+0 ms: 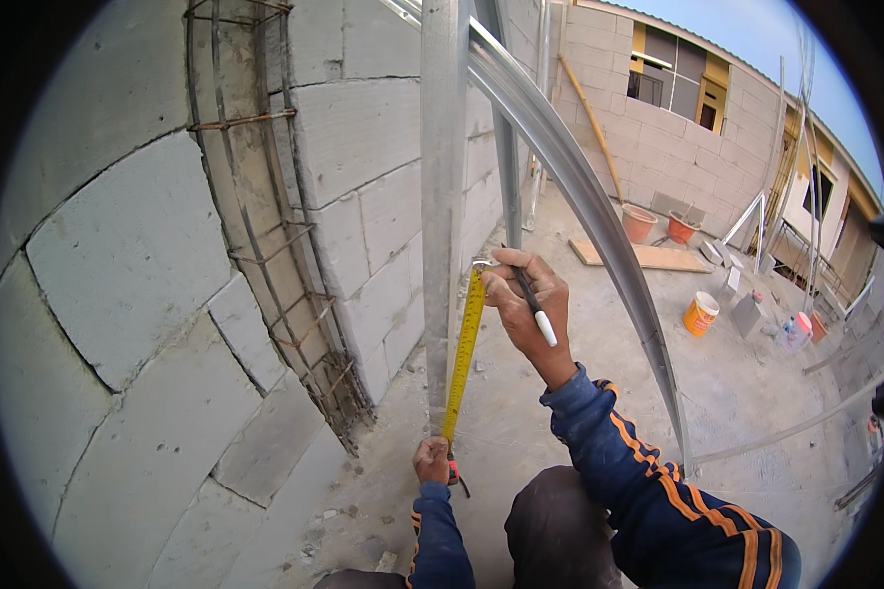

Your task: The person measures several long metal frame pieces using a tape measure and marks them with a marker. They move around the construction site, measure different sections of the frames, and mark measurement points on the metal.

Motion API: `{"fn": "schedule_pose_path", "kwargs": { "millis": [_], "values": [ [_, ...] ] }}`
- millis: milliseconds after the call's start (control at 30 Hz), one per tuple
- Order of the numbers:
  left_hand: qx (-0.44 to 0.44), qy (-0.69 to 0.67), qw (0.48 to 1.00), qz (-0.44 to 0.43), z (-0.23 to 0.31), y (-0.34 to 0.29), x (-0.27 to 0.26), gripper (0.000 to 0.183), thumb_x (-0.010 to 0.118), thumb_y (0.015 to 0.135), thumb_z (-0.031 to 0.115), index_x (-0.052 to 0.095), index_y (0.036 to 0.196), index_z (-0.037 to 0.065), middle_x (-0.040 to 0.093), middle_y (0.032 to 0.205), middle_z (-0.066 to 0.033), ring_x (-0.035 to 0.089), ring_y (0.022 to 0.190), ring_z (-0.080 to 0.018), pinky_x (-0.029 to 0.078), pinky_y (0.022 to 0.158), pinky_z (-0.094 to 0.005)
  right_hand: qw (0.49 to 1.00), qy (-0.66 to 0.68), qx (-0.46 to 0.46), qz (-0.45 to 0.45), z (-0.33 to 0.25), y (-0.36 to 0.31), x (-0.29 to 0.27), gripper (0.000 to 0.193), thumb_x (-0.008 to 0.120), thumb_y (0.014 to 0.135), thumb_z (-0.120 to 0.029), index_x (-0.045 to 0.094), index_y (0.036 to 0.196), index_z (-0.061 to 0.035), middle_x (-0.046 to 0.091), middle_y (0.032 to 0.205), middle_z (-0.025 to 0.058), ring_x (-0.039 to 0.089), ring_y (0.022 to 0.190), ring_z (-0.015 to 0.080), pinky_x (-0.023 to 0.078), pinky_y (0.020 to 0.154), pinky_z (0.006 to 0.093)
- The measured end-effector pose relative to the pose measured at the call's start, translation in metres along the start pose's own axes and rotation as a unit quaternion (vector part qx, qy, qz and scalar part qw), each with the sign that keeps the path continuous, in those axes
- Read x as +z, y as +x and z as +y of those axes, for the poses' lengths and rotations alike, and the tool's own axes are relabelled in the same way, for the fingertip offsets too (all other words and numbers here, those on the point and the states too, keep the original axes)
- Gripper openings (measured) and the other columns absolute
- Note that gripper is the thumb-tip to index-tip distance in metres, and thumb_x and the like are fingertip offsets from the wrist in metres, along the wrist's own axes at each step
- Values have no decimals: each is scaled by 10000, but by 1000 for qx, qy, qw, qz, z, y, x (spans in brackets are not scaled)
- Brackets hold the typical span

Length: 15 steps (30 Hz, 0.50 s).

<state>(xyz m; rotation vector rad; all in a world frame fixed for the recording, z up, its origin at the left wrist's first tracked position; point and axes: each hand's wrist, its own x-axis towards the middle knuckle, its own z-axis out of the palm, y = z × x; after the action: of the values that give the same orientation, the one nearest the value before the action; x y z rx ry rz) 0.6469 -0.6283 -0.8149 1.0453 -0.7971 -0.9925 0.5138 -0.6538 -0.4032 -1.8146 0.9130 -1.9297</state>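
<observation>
A yellow measuring tape [465, 353] runs up the side of an upright grey metal stud [443, 196]. My left hand [431, 459] holds the tape's case low down near the concrete floor. My right hand [523, 299] pinches the tape's hooked end against the stud higher up, and a black marker with a white cap [535, 309] sticks out between its fingers. Both sleeves are blue with orange stripes.
A grey block wall [128, 255] with a rusty rebar cage [265, 226] set in it stands at the left. A second metal stud [580, 196] leans at the right. Orange buckets [700, 314], a wooden board [648, 257] and loose metal profiles lie on the floor behind.
</observation>
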Motion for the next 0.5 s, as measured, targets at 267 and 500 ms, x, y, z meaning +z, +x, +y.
{"fn": "schedule_pose_path", "kwargs": {
  "millis": [267,500],
  "values": [
    [-25,196,975,-103,45,-24,-58,352,627,1015,363,691,955,22,642,822,-9,561,728,-100,474,682,-290,999,33,23,21,-4,13,-36,262,697,911,-80,701,1127,69,712,817,102,690,683,115,598,614,241],
    [-21,275,953,-128,34,-71,-59,607,385,1071,547,635,860,36,658,769,-61,593,691,-174,486,689,-317,996,33,-65,-43,-16,23,-23,231,707,880,-136,741,1057,9,708,763,72,688,684,103,553,611,256]
  ]
}}
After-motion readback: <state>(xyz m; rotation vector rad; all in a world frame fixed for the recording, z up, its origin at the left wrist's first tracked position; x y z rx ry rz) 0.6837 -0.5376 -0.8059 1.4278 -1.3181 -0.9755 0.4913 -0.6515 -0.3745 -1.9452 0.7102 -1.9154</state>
